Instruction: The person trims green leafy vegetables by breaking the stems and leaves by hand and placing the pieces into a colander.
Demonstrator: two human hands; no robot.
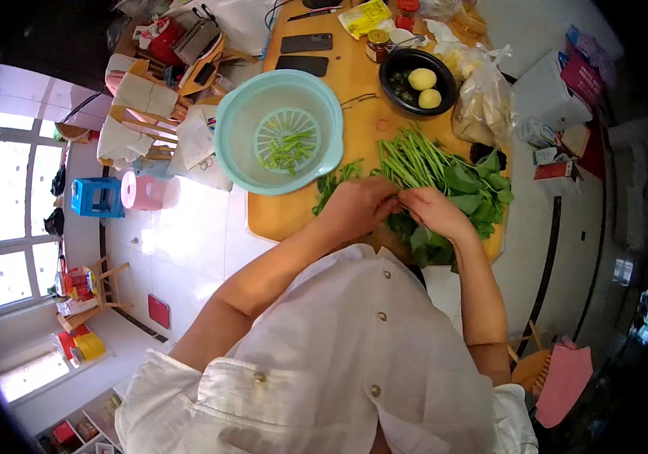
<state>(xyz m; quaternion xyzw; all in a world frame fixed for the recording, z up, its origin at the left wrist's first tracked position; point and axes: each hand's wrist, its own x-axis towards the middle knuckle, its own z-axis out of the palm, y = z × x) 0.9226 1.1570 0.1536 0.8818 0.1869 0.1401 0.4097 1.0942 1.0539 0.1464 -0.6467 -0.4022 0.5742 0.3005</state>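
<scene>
Both my hands meet over the near edge of the wooden table, fingertips almost touching. My left hand (359,206) is closed in a pinch, and what it holds is too small to name. Opposite it, my right hand (436,212) has its fingers pressed together at a green stem. Beyond and beside my right hand lies a bundle of leafy greens (471,185), its stems pointing up and left. A few leaves (327,188) lie left of my left hand. Cut green pieces (290,151) rest inside a turquoise basin with a strainer (227,129).
On the wooden table (263,216) are a black bowl (451,94) with two yellow round items, a jar (377,47), two dark phones (306,43) and plastic bags (484,106). Chairs (142,94) with cloths stand left. A pink stool (142,191) is on the floor.
</scene>
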